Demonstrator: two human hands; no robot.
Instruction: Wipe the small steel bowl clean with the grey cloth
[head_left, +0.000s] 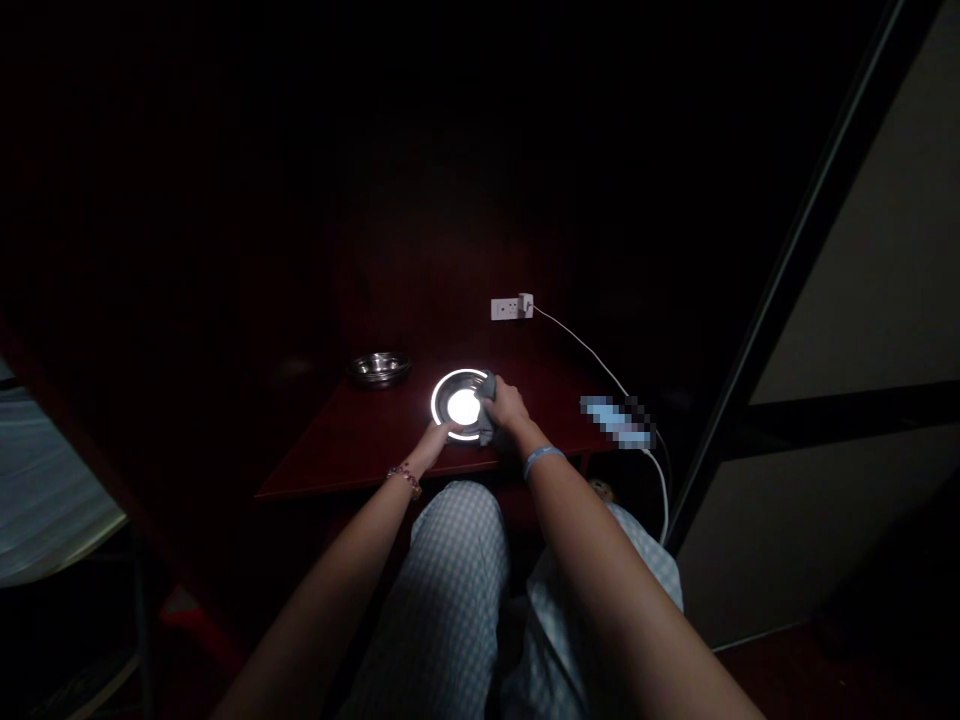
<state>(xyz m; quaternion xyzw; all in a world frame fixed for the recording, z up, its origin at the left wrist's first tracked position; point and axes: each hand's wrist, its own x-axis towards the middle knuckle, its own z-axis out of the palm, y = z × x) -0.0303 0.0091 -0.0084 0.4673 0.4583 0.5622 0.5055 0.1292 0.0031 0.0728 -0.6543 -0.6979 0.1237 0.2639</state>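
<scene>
A shiny steel bowl or deep plate point(446, 383) is tilted toward me over the dark red table, its rim and base glaring with reflected light. My left hand point(429, 448) is closed on its lower left rim. In my right hand point(508, 402) is a bunched grey cloth point(487, 425), pressed against the right side of the steel bowl. The fingers of the right hand are partly hidden by the cloth. Back on the left of the table stands a small stack of steel bowls point(379, 369).
The dark red table point(330, 445) meets a wall with a white socket and plugged-in charger point(526, 305). Its white cable point(592, 352) runs right past a blurred blue object point(616, 421) on the table. My knees point(461, 540) are below the front edge. A sliding door frame point(780, 270) stands at right.
</scene>
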